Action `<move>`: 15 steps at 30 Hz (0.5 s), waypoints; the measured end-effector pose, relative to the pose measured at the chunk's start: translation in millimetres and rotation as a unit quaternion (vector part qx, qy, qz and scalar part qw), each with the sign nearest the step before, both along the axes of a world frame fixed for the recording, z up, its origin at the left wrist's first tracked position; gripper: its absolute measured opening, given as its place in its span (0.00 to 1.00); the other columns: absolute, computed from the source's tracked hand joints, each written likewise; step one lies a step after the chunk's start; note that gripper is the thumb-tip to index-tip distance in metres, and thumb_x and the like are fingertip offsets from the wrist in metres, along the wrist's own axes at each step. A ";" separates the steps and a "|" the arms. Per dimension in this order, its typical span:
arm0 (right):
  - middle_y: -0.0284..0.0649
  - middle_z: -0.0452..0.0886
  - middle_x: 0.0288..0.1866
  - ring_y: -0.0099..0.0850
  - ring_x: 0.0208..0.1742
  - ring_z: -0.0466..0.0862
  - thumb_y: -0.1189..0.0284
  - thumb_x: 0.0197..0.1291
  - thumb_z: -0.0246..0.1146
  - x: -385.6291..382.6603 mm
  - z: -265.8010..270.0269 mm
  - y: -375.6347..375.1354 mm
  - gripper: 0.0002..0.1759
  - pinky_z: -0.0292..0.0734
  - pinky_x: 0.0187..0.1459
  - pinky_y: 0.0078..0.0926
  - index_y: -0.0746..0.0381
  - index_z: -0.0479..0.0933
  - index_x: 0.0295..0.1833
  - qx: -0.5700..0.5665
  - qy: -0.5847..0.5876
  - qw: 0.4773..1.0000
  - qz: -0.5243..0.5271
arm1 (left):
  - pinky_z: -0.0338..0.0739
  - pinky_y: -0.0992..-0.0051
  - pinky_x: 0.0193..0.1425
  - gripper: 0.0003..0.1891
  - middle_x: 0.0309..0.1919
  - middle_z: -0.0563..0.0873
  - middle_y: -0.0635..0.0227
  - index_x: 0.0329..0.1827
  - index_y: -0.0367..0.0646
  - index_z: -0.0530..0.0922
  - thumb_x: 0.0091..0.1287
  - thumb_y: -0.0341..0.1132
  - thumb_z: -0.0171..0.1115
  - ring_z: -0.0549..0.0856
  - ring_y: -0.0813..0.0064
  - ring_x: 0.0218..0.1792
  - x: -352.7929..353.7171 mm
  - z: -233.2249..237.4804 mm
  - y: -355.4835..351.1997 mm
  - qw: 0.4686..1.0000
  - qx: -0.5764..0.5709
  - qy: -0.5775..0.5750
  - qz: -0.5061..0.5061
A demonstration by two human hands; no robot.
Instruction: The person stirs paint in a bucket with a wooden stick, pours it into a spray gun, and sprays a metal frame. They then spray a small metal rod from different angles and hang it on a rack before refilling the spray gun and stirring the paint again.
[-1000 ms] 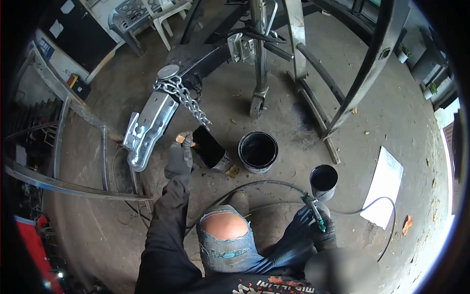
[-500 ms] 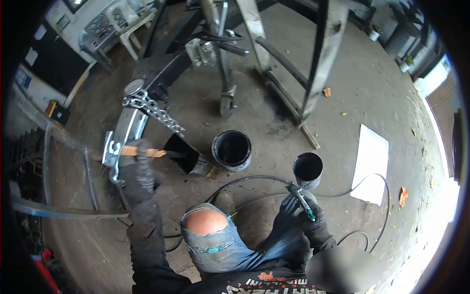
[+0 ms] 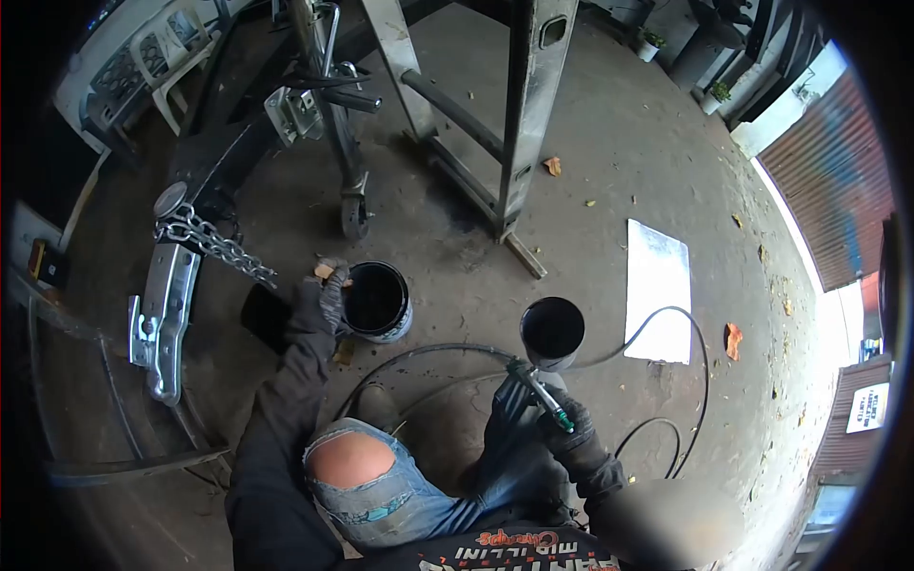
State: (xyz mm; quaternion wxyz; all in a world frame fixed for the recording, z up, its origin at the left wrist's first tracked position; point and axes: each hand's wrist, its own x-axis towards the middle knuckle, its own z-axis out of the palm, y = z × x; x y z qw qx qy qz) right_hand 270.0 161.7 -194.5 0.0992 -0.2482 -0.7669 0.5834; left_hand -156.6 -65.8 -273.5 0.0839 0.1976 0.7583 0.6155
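Observation:
My left hand, in a dark glove, is closed at the left rim of a can of black paint. It grips a wooden-handled brush; only a bit of tan wood shows, and the bristle end is hidden. My right hand, also gloved, rests near my knee. Its fingers are wrapped round a slim metal tool with a green end, which seems joined to a black hose. A second black-filled can stands just beyond it. A black box-shaped container is partly behind my left sleeve.
To the left, a trailer coupling sits on a dark frame with a hanging chain. A jockey wheel and a steel stand are ahead. A white sheet lies on the floor at right, with the hose crossing it.
My left hand has moved away from the coupling with the brush, to the rim of the larger can. The view has turned to the right. My right hand keeps the tool.

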 end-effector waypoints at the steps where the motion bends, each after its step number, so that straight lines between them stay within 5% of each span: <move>1: 0.43 0.85 0.51 0.30 0.52 0.84 0.84 0.57 0.60 -1.2 10.1 -2.0 0.29 0.78 0.55 0.29 0.67 0.76 0.67 -0.011 -0.025 1.000 0.005 | 0.81 0.71 0.49 0.14 0.40 0.88 0.69 0.50 0.37 0.82 0.79 0.41 0.61 0.86 0.75 0.41 4.1 -10.2 5.4 1.000 0.007 -0.017 0.006; 4: 0.46 0.86 0.56 0.32 0.58 0.84 0.85 0.55 0.59 1.7 21.2 -4.0 0.31 0.77 0.59 0.30 0.67 0.75 0.68 -0.042 -0.033 0.998 0.014 | 0.80 0.70 0.49 0.14 0.41 0.89 0.67 0.51 0.38 0.83 0.78 0.42 0.60 0.86 0.75 0.42 29.6 -17.9 20.4 0.999 -0.027 -0.023 0.003; 7: 0.48 0.85 0.60 0.34 0.61 0.83 0.85 0.54 0.58 1.7 27.3 -4.9 0.32 0.76 0.62 0.31 0.67 0.75 0.69 -0.013 -0.015 0.999 0.032 | 0.81 0.70 0.49 0.15 0.41 0.90 0.60 0.51 0.38 0.83 0.78 0.42 0.61 0.89 0.70 0.43 65.1 44.0 20.5 0.983 -0.177 -0.017 -0.044; 10: 0.45 0.84 0.60 0.31 0.60 0.83 0.85 0.56 0.58 2.8 19.9 -5.0 0.32 0.77 0.61 0.29 0.66 0.75 0.70 0.050 0.000 0.998 0.045 | 0.81 0.69 0.50 0.14 0.41 0.90 0.60 0.50 0.37 0.84 0.78 0.41 0.60 0.89 0.70 0.43 46.5 42.7 -1.3 0.980 -0.184 -0.002 -0.081; 13: 0.44 0.84 0.60 0.31 0.60 0.83 0.80 0.63 0.60 -3.1 30.7 -9.5 0.29 0.78 0.60 0.27 0.66 0.73 0.72 -0.070 0.004 0.997 0.026 | 0.81 0.70 0.50 0.16 0.41 0.90 0.63 0.52 0.37 0.83 0.78 0.42 0.60 0.88 0.71 0.43 28.6 35.3 -4.8 0.989 -0.145 0.008 -0.010; 15: 0.45 0.84 0.61 0.32 0.61 0.83 0.80 0.63 0.60 -0.7 20.3 -8.6 0.29 0.78 0.60 0.28 0.66 0.73 0.72 -0.027 -0.006 0.999 0.040 | 0.80 0.71 0.51 0.16 0.42 0.89 0.65 0.52 0.37 0.83 0.79 0.43 0.60 0.88 0.72 0.43 11.6 -1.8 -8.4 0.995 -0.092 0.019 0.038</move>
